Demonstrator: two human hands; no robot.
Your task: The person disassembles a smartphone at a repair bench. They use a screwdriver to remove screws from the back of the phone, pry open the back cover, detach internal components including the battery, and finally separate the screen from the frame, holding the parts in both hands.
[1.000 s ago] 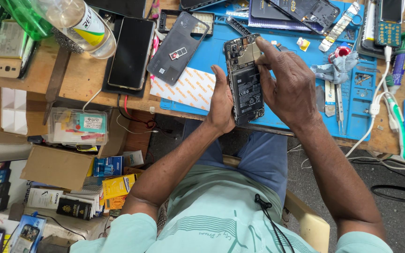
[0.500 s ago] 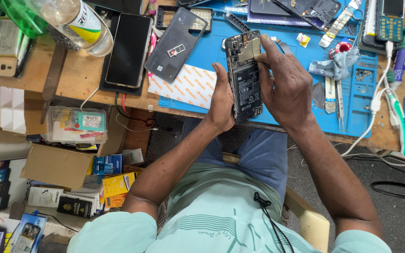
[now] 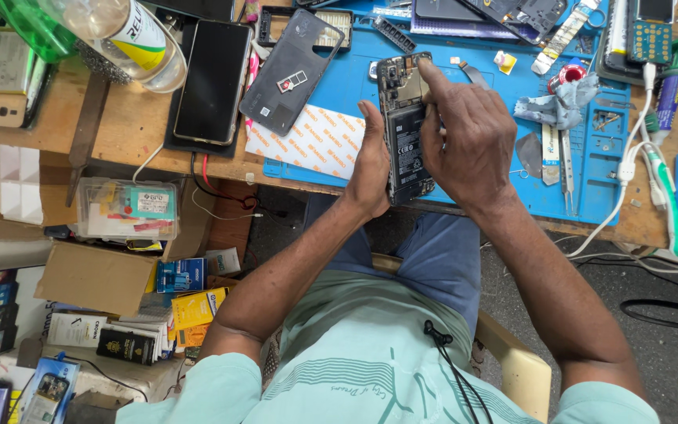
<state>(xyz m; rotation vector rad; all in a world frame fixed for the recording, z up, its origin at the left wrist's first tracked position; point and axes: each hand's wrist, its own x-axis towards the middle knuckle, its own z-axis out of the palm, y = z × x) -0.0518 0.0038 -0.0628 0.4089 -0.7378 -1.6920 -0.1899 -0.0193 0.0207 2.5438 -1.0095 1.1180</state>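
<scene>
— Two hands on one thing, is that right?

— Yes. An opened phone (image 3: 403, 126) with its back off, battery and circuit board showing, is held upright above the near edge of a blue work mat (image 3: 464, 188). The left hand (image 3: 372, 161) grips its left side, fingers wrapped behind and clamped on it.

— And the other?

— The right hand (image 3: 468, 141) covers the phone's right edge, fingers curled against it, with the index fingertip pressing near the top of the board.

— What lies nearby?

— A dark grey back cover (image 3: 292, 71) rests on the mat to the left, beside a black phone (image 3: 212, 82) lying face up on the wooden bench.
</scene>
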